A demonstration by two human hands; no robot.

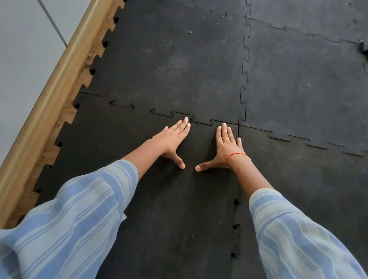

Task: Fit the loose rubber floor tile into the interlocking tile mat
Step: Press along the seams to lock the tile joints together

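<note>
Pressing stage: loose black rubber floor tile point(175, 209) seated at mat's point(179, 55) 6 o'clock edge.
Left hand point(173, 141) and right hand point(223, 148) flat, fingers together, thumbs splayed; 12 o'clock seam tabs point(181, 116) look proud, probably need pushing down next.

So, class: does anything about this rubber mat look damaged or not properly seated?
Yes. A ragged tear mars the far right tile. The tile under both hands is not fully locked: open notches gape along its right seam, and the far seam shows gaps by the left hand and right hand.
</note>
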